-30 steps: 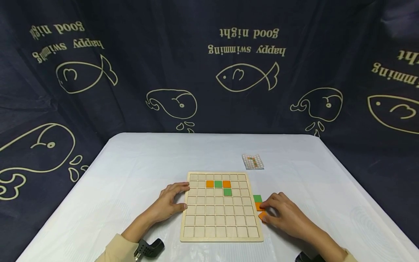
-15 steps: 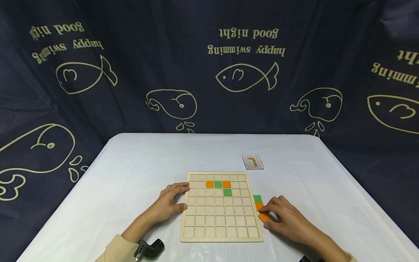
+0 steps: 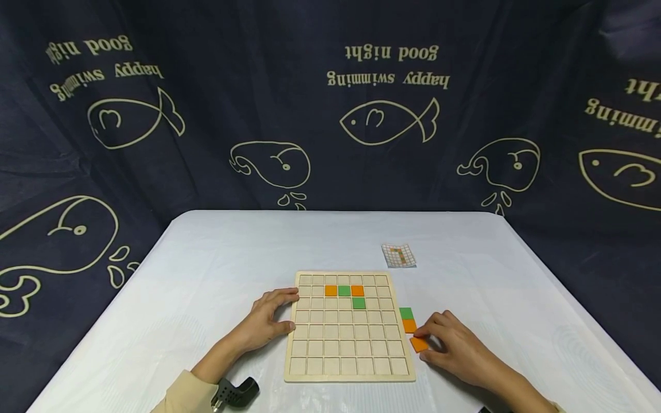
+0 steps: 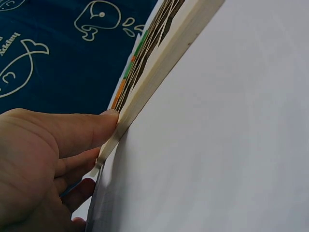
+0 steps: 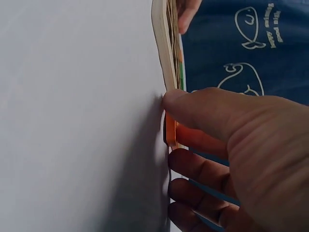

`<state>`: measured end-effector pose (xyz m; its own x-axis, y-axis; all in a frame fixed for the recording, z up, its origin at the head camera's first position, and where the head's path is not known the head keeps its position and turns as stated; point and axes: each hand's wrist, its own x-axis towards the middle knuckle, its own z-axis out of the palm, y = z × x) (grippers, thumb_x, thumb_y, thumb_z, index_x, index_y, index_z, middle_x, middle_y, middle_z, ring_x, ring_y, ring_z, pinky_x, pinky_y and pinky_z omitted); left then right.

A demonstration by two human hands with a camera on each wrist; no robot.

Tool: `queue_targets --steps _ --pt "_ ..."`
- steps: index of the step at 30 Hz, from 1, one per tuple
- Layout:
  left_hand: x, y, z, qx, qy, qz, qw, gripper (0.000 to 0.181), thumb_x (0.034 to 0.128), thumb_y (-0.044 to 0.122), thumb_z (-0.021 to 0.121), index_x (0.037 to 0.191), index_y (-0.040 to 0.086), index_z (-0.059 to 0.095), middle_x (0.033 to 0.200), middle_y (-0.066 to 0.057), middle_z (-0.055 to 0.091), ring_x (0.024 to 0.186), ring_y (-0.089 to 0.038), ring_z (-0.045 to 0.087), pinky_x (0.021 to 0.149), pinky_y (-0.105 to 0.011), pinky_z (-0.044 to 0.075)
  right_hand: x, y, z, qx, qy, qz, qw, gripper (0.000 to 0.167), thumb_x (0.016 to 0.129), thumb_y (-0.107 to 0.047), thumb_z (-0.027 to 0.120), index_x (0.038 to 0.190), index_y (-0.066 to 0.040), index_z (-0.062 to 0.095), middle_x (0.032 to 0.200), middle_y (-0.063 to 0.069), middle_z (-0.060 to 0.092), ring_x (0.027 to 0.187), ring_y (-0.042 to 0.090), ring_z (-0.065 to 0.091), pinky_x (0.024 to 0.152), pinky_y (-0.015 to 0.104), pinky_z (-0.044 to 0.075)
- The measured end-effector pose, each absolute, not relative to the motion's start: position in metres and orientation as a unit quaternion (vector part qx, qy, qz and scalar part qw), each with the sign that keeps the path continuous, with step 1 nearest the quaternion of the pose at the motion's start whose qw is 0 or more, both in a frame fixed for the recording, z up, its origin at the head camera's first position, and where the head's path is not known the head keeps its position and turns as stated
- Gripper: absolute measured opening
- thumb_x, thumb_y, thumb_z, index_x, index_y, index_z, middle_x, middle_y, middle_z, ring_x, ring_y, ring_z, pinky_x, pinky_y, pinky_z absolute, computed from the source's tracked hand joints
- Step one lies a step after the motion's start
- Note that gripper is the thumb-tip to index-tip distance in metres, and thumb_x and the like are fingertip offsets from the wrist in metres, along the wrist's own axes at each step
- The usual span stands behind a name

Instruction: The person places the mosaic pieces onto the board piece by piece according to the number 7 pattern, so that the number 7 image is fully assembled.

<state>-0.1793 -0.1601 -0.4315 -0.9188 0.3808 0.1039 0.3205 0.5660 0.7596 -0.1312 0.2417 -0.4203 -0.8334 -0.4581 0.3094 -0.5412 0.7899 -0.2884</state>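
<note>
A light wooden grid board lies flat on the table. Set in its cells are an orange, a green and an orange tile in a row, with another green tile below the right one. My left hand rests at the board's left side, fingertips and thumb touching its edge. Beyond the right side, my right hand pinches an orange tile between index finger and thumb, low at the table. In the right wrist view, the thumb partly hides that orange tile.
Beside the board's right edge lie a green tile and an orange tile, touching. A small card with a coloured grid pattern sits behind the board. A dark printed cloth hangs behind the white table.
My right hand has shifted slightly right and toward me, sliding the orange tile a little away from the other two loose tiles. The left hand and board have stayed still.
</note>
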Motion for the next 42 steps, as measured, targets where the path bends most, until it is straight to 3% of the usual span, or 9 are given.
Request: queue_targets --steps 18,42 --pt "-0.1793 -0.1601 -0.4322 0.198 0.884 0.422 0.033 0.054 0.0797 0.012 0.072 0.13 0.008 0.054 0.147 -0.003 0.042 0.139 -0.029 0.029 0.109 -0.054 0.014 -0.1312 0.2435 -0.4218 0.243 -0.946 0.178 0.123 0.026 0.067 -0.024 0.082 0.087 -0.029 0.066 0.089 -0.022 0.053 0.084 -0.004 0.04 0.073 0.023 0.043" --pt "-0.1776 -0.1594 -0.4299 0.2 0.882 0.425 0.037 0.054 0.0802 0.013 0.072 0.131 0.006 0.053 0.147 -0.003 0.042 0.139 -0.029 0.029 0.109 -0.055 0.014 -0.1323 0.243 -0.4196 0.226 -0.951 0.185 0.098 0.022 0.069 -0.025 0.081 0.086 -0.027 0.067 0.087 -0.021 0.053 0.082 -0.002 0.041 0.069 0.021 0.042"
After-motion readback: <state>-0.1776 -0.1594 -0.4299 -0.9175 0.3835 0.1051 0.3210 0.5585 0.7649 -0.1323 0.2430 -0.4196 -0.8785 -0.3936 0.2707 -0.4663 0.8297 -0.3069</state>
